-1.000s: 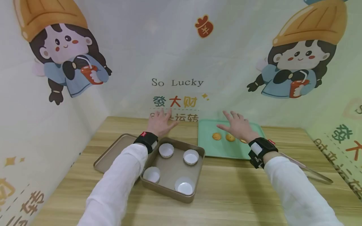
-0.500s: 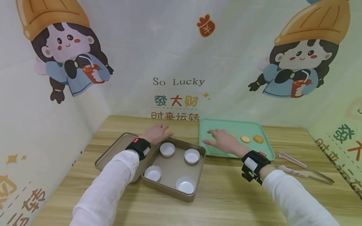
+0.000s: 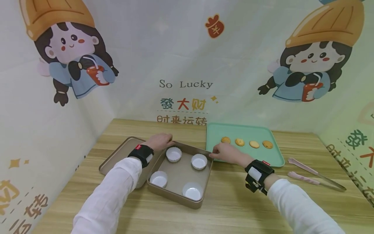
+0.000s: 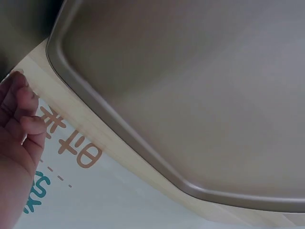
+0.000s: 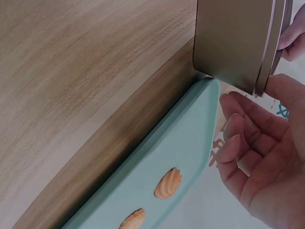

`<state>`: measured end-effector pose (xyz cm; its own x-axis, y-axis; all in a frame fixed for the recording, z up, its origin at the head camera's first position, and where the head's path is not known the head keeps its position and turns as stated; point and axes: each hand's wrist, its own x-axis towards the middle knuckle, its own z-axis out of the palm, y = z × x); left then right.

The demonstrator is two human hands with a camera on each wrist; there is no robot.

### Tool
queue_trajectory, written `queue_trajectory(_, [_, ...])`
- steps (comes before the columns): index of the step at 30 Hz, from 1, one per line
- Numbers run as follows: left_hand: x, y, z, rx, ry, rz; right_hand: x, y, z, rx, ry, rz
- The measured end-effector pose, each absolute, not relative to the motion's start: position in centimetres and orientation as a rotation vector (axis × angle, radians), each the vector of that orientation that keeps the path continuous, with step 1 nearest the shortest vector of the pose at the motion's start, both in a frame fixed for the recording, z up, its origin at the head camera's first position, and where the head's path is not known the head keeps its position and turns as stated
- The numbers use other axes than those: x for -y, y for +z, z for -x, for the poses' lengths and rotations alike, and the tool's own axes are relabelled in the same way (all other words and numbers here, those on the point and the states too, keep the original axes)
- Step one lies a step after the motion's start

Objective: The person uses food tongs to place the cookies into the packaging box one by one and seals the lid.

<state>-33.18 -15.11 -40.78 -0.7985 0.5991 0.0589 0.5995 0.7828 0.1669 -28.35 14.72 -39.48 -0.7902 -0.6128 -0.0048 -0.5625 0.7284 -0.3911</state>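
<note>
A square brown baking pan (image 3: 181,172) sits in the middle of the wooden table, with several white paper baking cups (image 3: 173,154) inside. My left hand (image 3: 157,142) holds its far left corner, fingers bent at the rim. At the far right corner is my right hand (image 3: 229,152). The right wrist view shows that thumb on the pan's rim (image 5: 267,62) and the other fingers curled beside the outer wall. Left of the pan lies a shallow brown tray (image 3: 128,152), partly hidden by the left arm; it fills much of the left wrist view.
Behind the right hand lies a mint-green tray (image 3: 251,131) carrying several cookies (image 3: 240,142) in a row. Tongs with pink handles (image 3: 304,165) lie at the right of the wooden table (image 3: 239,201). A printed cloth (image 3: 187,58) hangs at the back and both sides.
Both hands have come down and back from above the table's far part to the pan's far corners, their spread fingers now bent at the rim. The pan stays in place.
</note>
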Motion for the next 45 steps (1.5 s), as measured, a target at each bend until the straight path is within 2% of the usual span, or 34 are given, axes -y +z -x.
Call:
queue_trajectory(13, [14.6,-41.3,32.4,2.852,-0.275,1.110,-14.1,-39.2,27.6,-2.812,-0.662,0.790])
queue_trajectory(20, [13.2,-41.6,31.3,2.765,-0.315,1.178,-15.4,-39.1,26.8,-2.826,-0.680,0.774])
queue_trajectory(31, [10.3,-41.8,29.2,2.843,-0.556,1.052,-18.2,-38.6,25.8,-2.815,-0.719,0.764])
queue_trajectory(45, [7.5,-42.4,27.7,2.776,-0.615,0.975,-20.8,-39.1,25.6,-2.880,-0.686,0.777])
